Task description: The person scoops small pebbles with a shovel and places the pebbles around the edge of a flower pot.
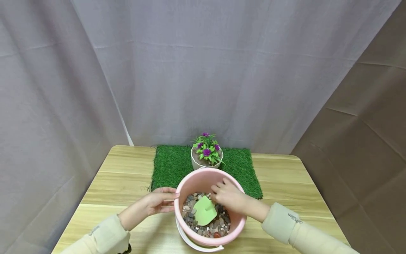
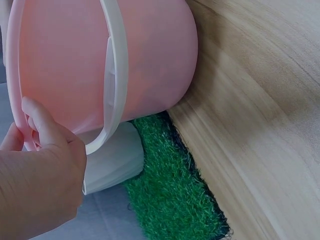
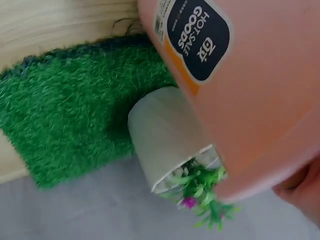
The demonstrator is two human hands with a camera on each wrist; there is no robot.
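Observation:
A pink bucket stands on the wooden table, a layer of mixed pebbles at its bottom. On its left side, my left hand pinches the rim between thumb and fingers, as the left wrist view also shows. The bucket's white handle hangs down on the outside. My right hand reaches over the right rim into the bucket, fingers curled at the handle end of a light green toy shovel. The shovel's scoop lies over the pebbles. In the right wrist view the bucket wall hides most of that hand.
Behind the bucket a white pot holds a plant with purple flowers. It stands on a green artificial turf mat. The wooden table extends to both sides, and grey curtains hang around it.

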